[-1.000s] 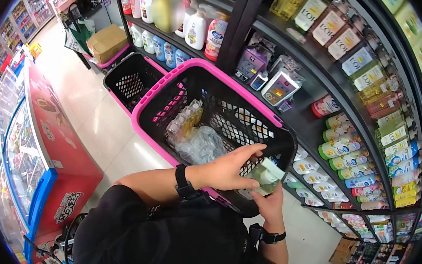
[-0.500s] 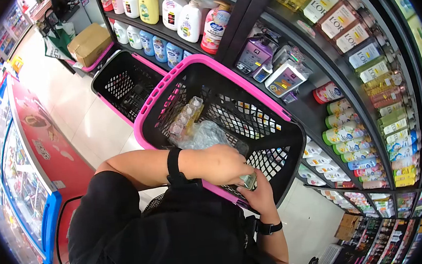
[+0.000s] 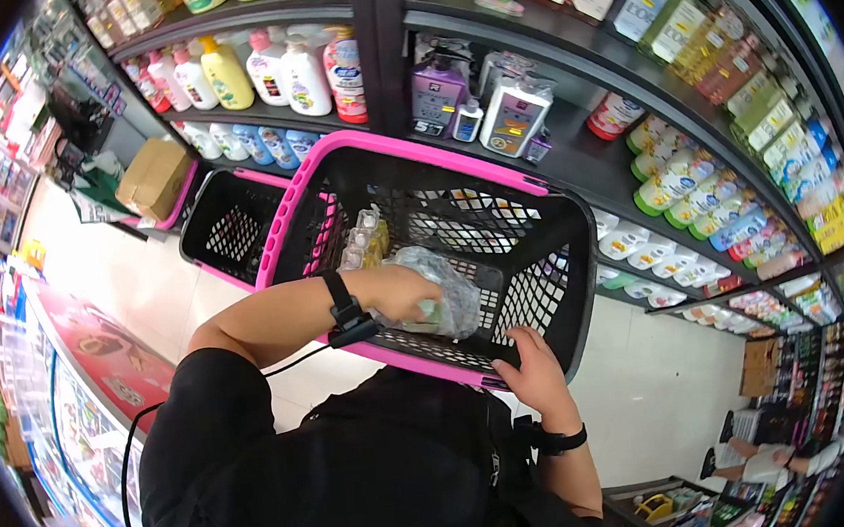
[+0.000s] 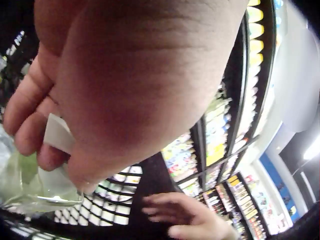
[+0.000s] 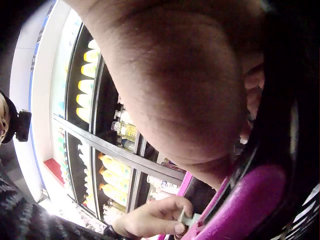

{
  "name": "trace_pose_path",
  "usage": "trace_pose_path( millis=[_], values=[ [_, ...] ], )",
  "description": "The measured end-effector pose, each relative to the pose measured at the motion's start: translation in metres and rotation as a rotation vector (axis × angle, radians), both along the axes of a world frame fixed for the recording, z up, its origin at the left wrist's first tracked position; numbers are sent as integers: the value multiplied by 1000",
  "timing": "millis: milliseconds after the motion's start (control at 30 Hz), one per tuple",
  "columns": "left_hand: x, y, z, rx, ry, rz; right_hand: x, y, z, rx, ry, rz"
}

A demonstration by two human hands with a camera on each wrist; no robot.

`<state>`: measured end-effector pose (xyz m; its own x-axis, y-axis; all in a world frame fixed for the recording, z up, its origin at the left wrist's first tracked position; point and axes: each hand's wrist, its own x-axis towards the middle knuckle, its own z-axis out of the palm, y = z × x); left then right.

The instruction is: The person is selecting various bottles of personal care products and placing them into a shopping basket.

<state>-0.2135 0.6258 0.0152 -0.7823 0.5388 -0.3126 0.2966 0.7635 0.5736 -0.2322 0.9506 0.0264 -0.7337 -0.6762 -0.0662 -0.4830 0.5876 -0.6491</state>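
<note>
Left hand (image 3: 407, 293) is holding a clear green bottle with a pale top (image 4: 22, 184) inside a big black plastic basket with a pink rim (image 3: 539, 218)

The green bottle is sitting low in the near half of the basket, right by a crumpled clear plastic bag (image 3: 451, 273); I cannot tell if it is lying on the bag or beside it; a yellow pack with clear round tops (image 3: 365, 240) is standing farther to the left. This is looking like a putting-down step; for doing it well, the fingers should be holding firmly until the bottle is resting on something flat; the bag is looking soft and slippery, so bare black mesh would likely be steadier; letting go slowly should be stopping the bottle from tipping.

The left arm (image 3: 282, 326) is stretching in from the left, over the near rim, with the hand pointing down; its fingers are curling round the bottle and pinching it near the pale top. The right hand (image 3: 537, 376) is resting at the right end of the near rim; its thumb is spreading out to the left, and its fingers are looking loose and nearly straight, grasping nothing; I cannot tell how hard it is pressing.
</note>
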Motion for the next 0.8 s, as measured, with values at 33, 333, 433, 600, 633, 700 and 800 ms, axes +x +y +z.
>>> trace_pose_path(
  millis=[33,333,433,600,633,700,800],
  values=[
    [-4,-13,-26,-3,-19,-11,2,4,-4,-34,64,-14],
    [-13,-54,-51,-253,-444,36,1,6,-7,-163,-72,-148],
    [-9,-61,-61,-226,-619,114,2,6,-8,-169,-77,-167],
    [5,-86,-138,-136,-809,201,2,5,-9,-152,-110,-204],
    [4,-88,-142,-220,-789,120,2,5,-10,-147,-116,-208],
    [-1,-78,-103,-386,-743,-38,3,6,-13,-144,-116,-209],
    [0,-95,-142,-562,-756,-230,3,6,-18,-149,-113,-212]
  ],
)
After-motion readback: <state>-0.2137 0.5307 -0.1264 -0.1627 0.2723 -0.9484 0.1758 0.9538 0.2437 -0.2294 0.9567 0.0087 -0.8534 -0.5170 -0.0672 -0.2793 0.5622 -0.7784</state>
